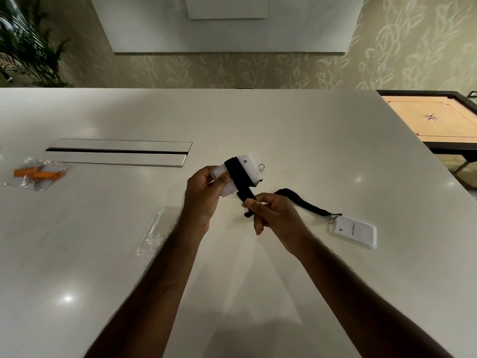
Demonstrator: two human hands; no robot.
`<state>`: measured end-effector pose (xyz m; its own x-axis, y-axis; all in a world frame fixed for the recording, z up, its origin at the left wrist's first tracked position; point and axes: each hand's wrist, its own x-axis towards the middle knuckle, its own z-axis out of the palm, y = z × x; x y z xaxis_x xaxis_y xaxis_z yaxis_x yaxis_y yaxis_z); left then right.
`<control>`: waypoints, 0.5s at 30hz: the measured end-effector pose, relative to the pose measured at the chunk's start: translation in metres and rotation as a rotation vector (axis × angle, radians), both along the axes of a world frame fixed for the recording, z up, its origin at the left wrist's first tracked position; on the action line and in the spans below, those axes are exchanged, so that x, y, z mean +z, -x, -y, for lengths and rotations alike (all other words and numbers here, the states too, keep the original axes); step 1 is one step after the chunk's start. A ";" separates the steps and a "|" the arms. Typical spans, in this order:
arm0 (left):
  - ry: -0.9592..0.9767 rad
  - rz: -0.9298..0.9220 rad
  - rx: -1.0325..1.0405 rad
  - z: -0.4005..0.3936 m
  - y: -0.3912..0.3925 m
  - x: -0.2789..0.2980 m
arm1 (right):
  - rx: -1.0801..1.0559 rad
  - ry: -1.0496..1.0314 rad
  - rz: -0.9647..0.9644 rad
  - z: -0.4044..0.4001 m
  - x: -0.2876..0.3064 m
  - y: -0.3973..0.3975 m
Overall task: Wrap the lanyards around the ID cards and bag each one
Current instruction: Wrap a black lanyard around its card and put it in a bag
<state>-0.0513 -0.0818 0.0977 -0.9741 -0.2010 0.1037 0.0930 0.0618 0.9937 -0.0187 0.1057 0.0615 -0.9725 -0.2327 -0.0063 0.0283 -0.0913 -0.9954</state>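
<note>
Big white table point(258, 125) fills the view, metal cable hatch point(118, 153) set into it far left, carrom board point(433, 122) off the right edge, plant point(28, 47) back left, none of it in play. Left hand point(204, 195) grips the held ID card point(236, 174) above the table centre, thumb on its near face, black lanyard point(238, 177) already banded across the card. Right hand point(273, 214) pinches the loose tail of that lanyard just below the card, fingers curled round the strap. Step in hand looks like winding the last of the strap: keep tension so turns lie flat, rotate card rather than chase the tail, then tuck the end under a turn so it won't spring loose. Metal clip ring point(261, 166) sticks out past the card's far edge, could snag a bag mouth, go in with the plain end first probably. Second ID card point(355, 233) lies flat to the right with its own black strap point(304, 204) trailing toward the right hand, close enough to get caught up, cannot tell if it touches the hand. Empty clear bag point(157, 231) lies just left of the left forearm, handy for next. Finished bag with orange lanyard point(36, 174) far left, well apart, so roughly one done, one in progress, one waiting
</note>
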 end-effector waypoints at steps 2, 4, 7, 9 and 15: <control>0.086 -0.023 0.029 0.001 0.002 -0.005 | 0.008 -0.022 -0.023 -0.001 0.007 -0.002; 0.151 -0.042 0.042 0.003 0.002 -0.009 | 0.014 -0.031 -0.045 -0.001 0.016 -0.004; 0.192 -0.059 0.010 0.002 -0.001 -0.013 | -0.014 -0.069 -0.070 -0.002 0.031 -0.002; 0.222 -0.055 -0.012 0.000 -0.003 -0.014 | -0.056 -0.099 -0.082 -0.003 0.041 0.001; 0.311 -0.053 -0.075 -0.009 -0.004 -0.019 | -0.121 -0.191 -0.103 -0.005 0.059 0.016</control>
